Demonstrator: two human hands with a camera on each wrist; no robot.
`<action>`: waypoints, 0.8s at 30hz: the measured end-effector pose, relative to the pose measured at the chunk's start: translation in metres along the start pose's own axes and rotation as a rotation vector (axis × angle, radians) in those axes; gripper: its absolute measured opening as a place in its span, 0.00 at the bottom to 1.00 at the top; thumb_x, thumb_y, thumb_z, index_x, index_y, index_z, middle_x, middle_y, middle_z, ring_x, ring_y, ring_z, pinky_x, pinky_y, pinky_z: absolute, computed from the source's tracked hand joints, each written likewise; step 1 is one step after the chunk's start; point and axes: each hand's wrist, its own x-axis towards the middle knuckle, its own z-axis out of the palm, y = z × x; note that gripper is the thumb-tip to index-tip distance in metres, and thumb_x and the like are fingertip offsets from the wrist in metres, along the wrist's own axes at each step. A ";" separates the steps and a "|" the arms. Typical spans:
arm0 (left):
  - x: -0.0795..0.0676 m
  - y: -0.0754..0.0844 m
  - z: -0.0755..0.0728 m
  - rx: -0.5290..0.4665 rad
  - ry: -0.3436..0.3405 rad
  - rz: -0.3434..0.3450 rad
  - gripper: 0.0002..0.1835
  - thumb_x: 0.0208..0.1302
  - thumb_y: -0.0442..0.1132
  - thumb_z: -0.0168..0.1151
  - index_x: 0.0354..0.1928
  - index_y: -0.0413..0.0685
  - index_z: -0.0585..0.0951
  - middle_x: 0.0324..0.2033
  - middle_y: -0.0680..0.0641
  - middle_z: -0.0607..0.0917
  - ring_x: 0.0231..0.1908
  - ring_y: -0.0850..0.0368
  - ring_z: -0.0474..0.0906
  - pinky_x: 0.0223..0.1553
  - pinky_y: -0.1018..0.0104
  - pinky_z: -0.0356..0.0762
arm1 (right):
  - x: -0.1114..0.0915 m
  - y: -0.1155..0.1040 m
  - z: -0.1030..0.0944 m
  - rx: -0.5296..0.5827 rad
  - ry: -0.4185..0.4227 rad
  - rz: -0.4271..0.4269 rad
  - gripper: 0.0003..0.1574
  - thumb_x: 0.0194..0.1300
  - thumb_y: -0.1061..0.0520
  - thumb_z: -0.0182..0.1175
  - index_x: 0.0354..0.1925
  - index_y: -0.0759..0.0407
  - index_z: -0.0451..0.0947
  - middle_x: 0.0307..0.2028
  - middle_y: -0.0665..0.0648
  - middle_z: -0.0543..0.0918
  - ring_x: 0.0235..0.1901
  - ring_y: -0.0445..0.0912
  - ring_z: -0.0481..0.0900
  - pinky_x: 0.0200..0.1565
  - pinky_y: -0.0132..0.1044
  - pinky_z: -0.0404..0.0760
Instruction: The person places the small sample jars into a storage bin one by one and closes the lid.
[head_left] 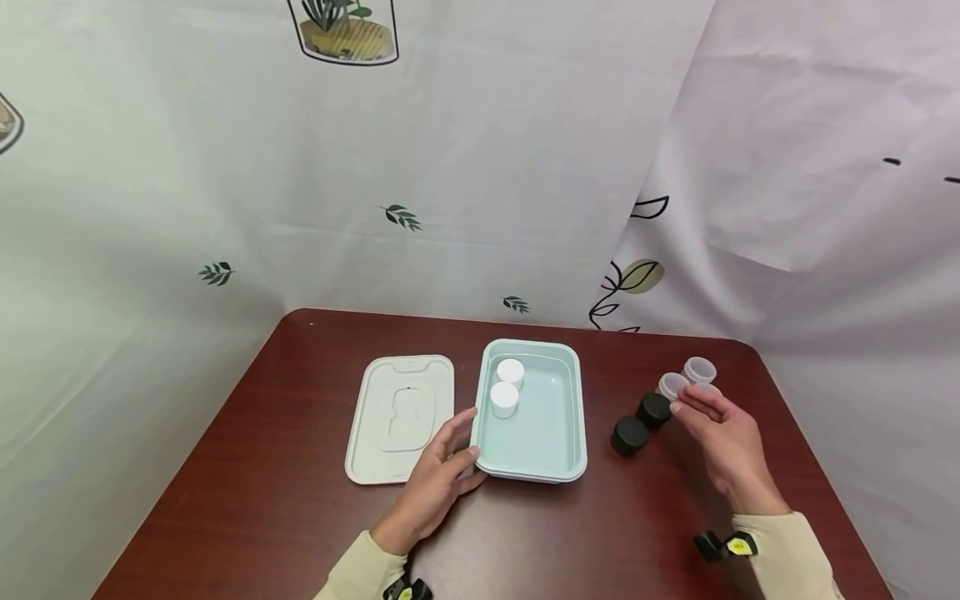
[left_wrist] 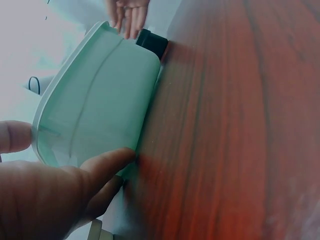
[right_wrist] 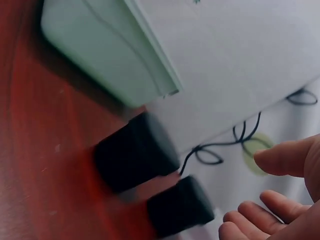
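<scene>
A pale green-blue plastic tub (head_left: 540, 433) stands mid-table with two small white jars (head_left: 504, 400) inside at its left. My left hand (head_left: 438, 483) touches the tub's left side and rim; in the left wrist view its fingers lie fairly straight against the wall. Two black jars (head_left: 629, 436) stand right of the tub. Behind them are several translucent jars (head_left: 701, 369), partly hidden by my right hand (head_left: 723, 446). That hand hovers beside the black and translucent jars, fingers extended. In the right wrist view nothing lies between its thumb and fingers.
A whitish flat lid (head_left: 401, 417) lies left of the tub on the dark red-brown wooden table (head_left: 247, 467). A printed white cloth (head_left: 450, 167) hangs behind the table and along its sides.
</scene>
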 end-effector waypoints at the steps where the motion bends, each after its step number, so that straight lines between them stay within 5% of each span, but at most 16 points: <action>1: 0.000 0.000 0.000 0.000 0.000 -0.001 0.36 0.79 0.37 0.56 0.84 0.54 0.56 0.83 0.38 0.54 0.77 0.35 0.62 0.67 0.39 0.73 | 0.000 0.004 -0.002 0.009 0.011 0.016 0.30 0.68 0.58 0.73 0.65 0.59 0.76 0.42 0.33 0.88 0.43 0.26 0.86 0.47 0.22 0.83; 10: 0.000 0.001 -0.001 0.005 0.000 -0.011 0.36 0.80 0.37 0.54 0.84 0.54 0.56 0.83 0.39 0.54 0.77 0.36 0.62 0.68 0.37 0.71 | 0.005 0.028 -0.003 0.166 0.021 0.134 0.24 0.67 0.62 0.73 0.59 0.51 0.80 0.42 0.36 0.90 0.41 0.28 0.87 0.48 0.26 0.85; 24: 0.000 0.001 0.000 0.013 -0.005 -0.016 0.35 0.80 0.38 0.54 0.84 0.55 0.56 0.83 0.39 0.55 0.78 0.36 0.61 0.68 0.38 0.72 | 0.015 0.043 0.010 0.027 0.040 0.117 0.46 0.67 0.61 0.73 0.76 0.67 0.65 0.39 0.32 0.85 0.42 0.26 0.85 0.46 0.22 0.83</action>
